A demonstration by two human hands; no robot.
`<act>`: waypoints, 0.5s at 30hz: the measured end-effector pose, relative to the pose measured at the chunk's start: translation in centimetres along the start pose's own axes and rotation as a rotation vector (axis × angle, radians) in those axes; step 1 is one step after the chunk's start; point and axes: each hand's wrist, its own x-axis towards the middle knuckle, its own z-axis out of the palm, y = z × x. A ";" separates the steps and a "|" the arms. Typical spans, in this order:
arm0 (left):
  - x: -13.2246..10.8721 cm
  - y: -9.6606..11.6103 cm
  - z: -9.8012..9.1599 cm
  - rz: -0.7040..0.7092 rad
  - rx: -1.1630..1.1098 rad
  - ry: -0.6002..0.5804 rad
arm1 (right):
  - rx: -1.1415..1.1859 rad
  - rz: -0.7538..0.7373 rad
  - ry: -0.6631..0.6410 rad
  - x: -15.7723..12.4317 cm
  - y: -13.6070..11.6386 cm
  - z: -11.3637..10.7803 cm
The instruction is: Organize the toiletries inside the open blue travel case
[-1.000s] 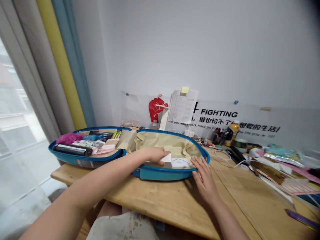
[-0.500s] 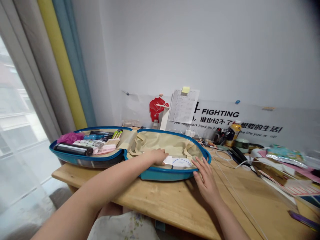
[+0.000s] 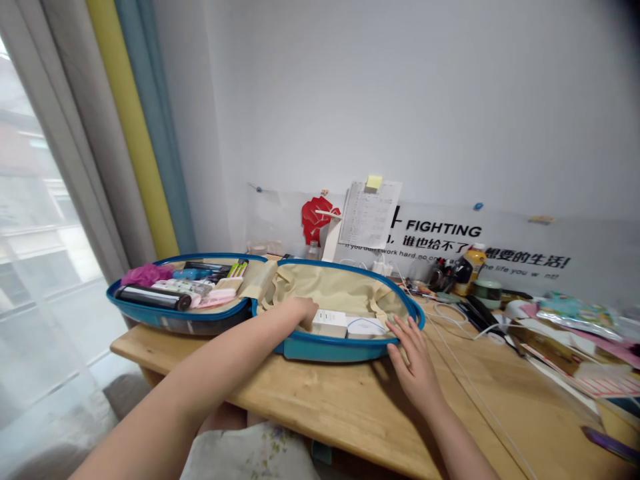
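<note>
An open small suitcase [image 3: 340,350] with a blue rim and beige lining lies on the wooden table. My left hand [image 3: 301,311] reaches into its right half, fingers bent downward at the left end of a white box [image 3: 329,323]. Its fingertips are mostly hidden, so I cannot see a grip. Beside that box, to the right, is a second white box [image 3: 366,327] with a blue curved line. My right hand [image 3: 413,350] lies open with spread fingers over the right front rim.
The suitcase's left half holds a black cylinder [image 3: 153,297], a purple mesh bundle [image 3: 147,275] and several small items. A white lamp [image 3: 331,239] stands behind. To the right are cables, a yellow-labelled bottle [image 3: 470,270], papers and a purple pen-like object [image 3: 609,444].
My left hand has shifted left along the white box, so more of the box shows. My right hand stays on the rim. The view has shifted slightly.
</note>
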 end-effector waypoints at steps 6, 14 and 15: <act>0.1 0.4 0.3 -0.019 -0.014 0.015 | -0.039 -0.011 0.026 0.5 -0.4 0.4; 0.1 0.4 0.5 -0.001 -0.024 0.035 | -0.095 -0.026 0.009 1.4 -1.3 0.7; 0.1 0.3 0.4 0.002 -0.027 0.034 | -0.093 -0.031 0.009 1.3 -1.3 0.7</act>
